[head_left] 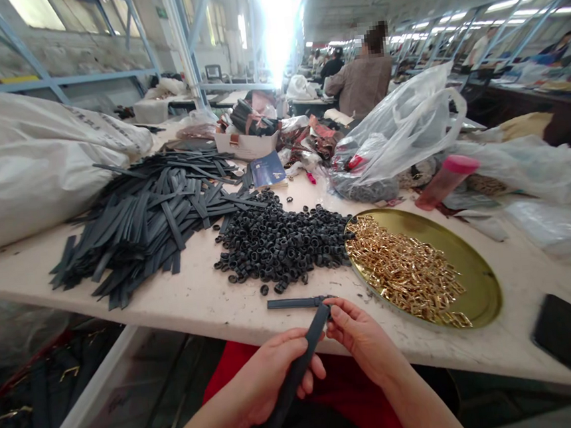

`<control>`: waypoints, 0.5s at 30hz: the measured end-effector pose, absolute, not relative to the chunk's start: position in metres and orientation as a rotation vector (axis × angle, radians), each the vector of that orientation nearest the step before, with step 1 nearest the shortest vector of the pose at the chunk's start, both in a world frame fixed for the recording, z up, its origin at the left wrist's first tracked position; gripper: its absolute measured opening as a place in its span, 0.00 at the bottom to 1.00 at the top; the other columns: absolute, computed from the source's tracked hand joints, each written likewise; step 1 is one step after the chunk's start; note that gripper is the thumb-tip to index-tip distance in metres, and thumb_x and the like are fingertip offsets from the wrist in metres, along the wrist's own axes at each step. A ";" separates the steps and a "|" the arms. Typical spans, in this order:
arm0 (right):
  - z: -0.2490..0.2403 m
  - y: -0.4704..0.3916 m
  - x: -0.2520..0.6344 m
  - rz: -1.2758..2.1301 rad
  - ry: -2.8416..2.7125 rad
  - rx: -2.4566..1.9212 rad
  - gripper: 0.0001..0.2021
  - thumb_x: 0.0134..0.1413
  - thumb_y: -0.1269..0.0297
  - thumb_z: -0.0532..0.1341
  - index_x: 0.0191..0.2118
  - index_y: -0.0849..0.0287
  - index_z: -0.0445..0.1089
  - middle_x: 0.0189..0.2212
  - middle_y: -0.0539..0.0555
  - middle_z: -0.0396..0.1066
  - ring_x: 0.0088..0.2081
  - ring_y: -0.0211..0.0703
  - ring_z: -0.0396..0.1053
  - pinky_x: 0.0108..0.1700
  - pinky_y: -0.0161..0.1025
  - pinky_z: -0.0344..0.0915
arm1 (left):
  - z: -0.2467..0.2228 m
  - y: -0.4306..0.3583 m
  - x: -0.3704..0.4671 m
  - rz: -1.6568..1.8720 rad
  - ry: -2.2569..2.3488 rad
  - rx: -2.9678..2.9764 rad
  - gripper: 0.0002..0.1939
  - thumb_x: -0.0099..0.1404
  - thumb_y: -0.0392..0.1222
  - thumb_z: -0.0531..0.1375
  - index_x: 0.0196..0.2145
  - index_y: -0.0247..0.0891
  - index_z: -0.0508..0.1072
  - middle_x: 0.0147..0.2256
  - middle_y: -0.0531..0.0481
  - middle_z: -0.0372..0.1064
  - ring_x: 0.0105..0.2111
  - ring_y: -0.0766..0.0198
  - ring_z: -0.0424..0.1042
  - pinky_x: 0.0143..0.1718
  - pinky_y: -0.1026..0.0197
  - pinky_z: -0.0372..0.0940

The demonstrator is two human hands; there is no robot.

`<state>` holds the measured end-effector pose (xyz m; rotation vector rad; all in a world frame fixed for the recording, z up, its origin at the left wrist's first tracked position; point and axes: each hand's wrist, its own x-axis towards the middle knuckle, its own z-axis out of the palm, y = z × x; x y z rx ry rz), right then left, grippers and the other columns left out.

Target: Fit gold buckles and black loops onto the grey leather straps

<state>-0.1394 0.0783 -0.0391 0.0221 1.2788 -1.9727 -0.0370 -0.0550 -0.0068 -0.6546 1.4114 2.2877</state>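
A dark strap [299,366] runs diagonally over my lap, with my left hand [283,367] wrapped round its middle. My right hand [352,325] pinches at the strap's upper end; what lies between its fingertips is too small to tell. Just beyond the fingers, another short dark strap [293,303] lies flat near the table's front edge. Behind it is a heap of small black loops [282,241]. A gold tray [482,290] to the right bears many gold buckles [410,266]. Loose dark straps [151,219] are piled on the left.
White sacks [36,169] fill the far left. A blue booklet [268,170], a clear plastic bag [402,124] and a pink-capped bottle [445,183] stand farther back. A black phone-like slab [570,337] lies at right. Beyond the table a person [364,80] sits facing away.
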 end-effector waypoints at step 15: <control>-0.049 0.088 -0.129 -2.040 1.278 0.028 0.12 0.40 0.62 0.67 0.33 0.58 0.70 0.26 0.46 0.67 0.25 0.31 0.63 0.33 0.33 0.63 | -0.023 -0.054 -0.041 1.622 2.515 -0.490 0.12 0.60 0.44 0.49 0.25 0.36 0.64 0.22 0.57 0.58 0.25 0.67 0.58 0.27 0.67 0.51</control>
